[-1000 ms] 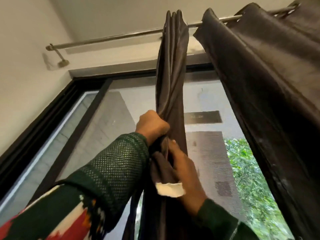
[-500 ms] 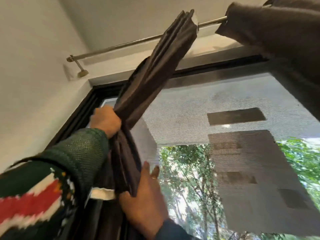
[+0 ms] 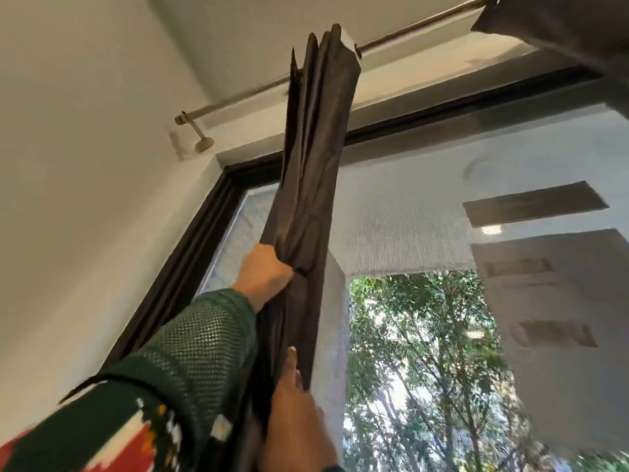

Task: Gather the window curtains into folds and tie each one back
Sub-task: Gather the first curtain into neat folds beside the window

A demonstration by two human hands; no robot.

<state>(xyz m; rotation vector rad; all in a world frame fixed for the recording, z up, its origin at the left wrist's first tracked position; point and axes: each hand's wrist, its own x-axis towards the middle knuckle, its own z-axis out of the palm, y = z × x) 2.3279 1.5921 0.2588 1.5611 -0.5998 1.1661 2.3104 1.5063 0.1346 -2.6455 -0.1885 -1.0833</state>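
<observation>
A dark brown curtain [image 3: 315,158] hangs from the metal rod [image 3: 238,97], bunched into tight vertical folds. My left hand [image 3: 263,275] is closed around the bundle from its left side at mid height. Lower down, my right hand [image 3: 296,417] rests against the front of the bundle with one finger pointing up along it; its grip is partly hidden. A white tag [image 3: 221,429] shows near the curtain's lower part. A second dark curtain [image 3: 561,25] hangs on the rod at the top right corner.
The dark window frame [image 3: 190,253] runs diagonally beside the white wall [image 3: 85,182] on the left. A mesh screen [image 3: 425,216] covers the glass, with trees and a building outside. The rod's bracket [image 3: 202,143] is fixed to the wall.
The gathered curtain went from slanting left to hanging almost straight. My left hand stays clenched on it. My right hand shifted from gripping beneath the bundle to lying along its front.
</observation>
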